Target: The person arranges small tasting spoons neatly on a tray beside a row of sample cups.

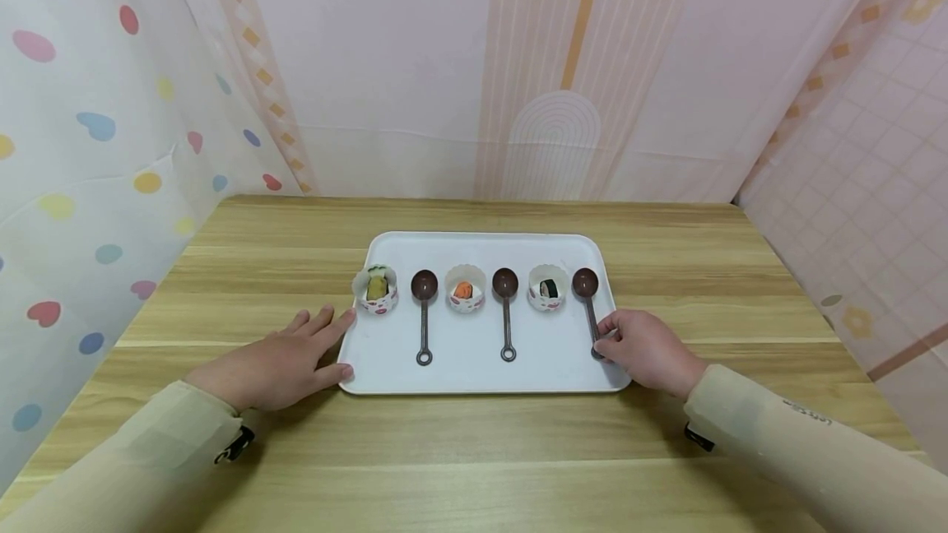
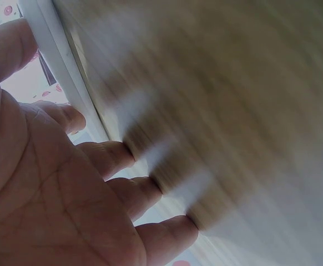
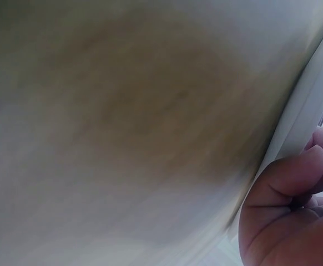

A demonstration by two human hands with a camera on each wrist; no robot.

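Observation:
A white tray lies on the table, bearing three paper cups and three brown measuring spoons in alternation. My right hand pinches the handle end of the rightmost spoon, whose round bowl still lies over the tray. Fingers spread, my left hand has its index and thumb tips at the tray's left edge. In the left wrist view its other fingertips come down on the wood. The left paper cup holds a yellowish piece, the middle paper cup an orange one, and the right paper cup a small sushi roll.
The middle spoon and left spoon lie between the cups, handles toward me. Under the tray is a wood-grain table. Patterned curtains hang behind the table and along both sides.

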